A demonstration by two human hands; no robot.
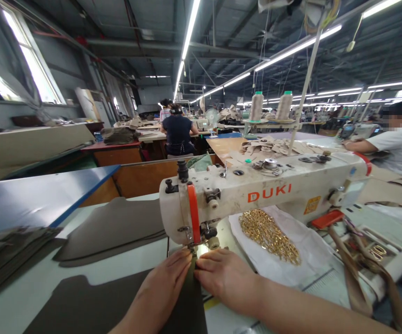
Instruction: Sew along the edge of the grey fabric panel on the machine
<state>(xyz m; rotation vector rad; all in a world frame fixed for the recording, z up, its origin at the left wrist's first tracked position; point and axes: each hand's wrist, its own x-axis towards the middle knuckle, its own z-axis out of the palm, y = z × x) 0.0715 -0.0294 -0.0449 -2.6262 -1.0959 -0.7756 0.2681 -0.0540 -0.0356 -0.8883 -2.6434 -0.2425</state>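
Observation:
A cream sewing machine (263, 192) marked DUKI stands on the white table (92, 273) in front of me. My left hand (164, 278) and my right hand (223, 273) lie side by side just below the needle, fingertips pressing a narrow dark olive strip of material (194, 292) flat on the bed. A larger dark piece (82, 308) lies under and to the left of my left forearm.
A heap of gold metal rings (268, 234) lies on white cloth right of the needle. Dark cut panels (110, 229) sit at left, tan straps (357, 269) at right. Two thread cones (270, 106) stand behind. A seated person (177, 134) works ahead, another person (400, 144) at far right.

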